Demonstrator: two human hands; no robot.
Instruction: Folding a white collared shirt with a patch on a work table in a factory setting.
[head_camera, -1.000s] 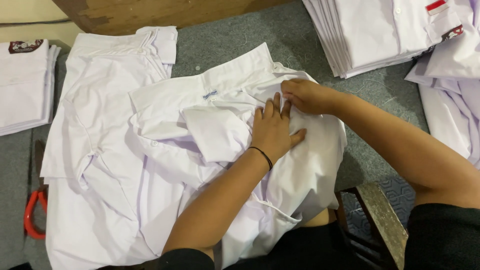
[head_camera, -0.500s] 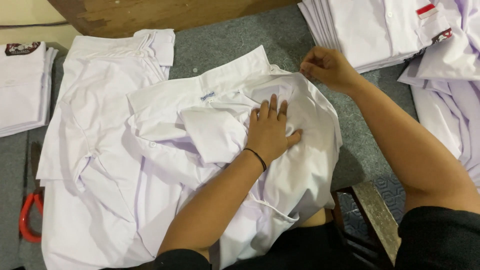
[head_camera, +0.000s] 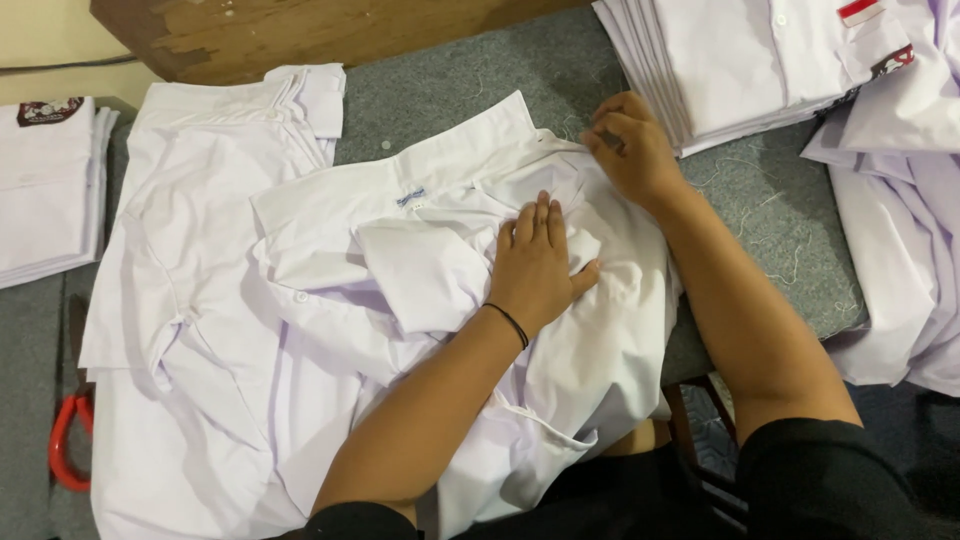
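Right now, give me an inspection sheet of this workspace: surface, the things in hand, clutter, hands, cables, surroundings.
Surface: grey felt-covered table with loose threads on it.
Things in hand: white shirt, crumpled, collar away from the person, lying on another white shirt spread flat.
Clutter: shirt stack at top right, smaller stack at left, loose shirts at right, red-handled scissors at the left edge.
Hands: left hand flat, pressing the shirt; right hand closed on the shirt's edge near the collar.
Cables: one dark cable along the wall at top left.
Surroundings: worn wooden board behind the table, wooden stool below.
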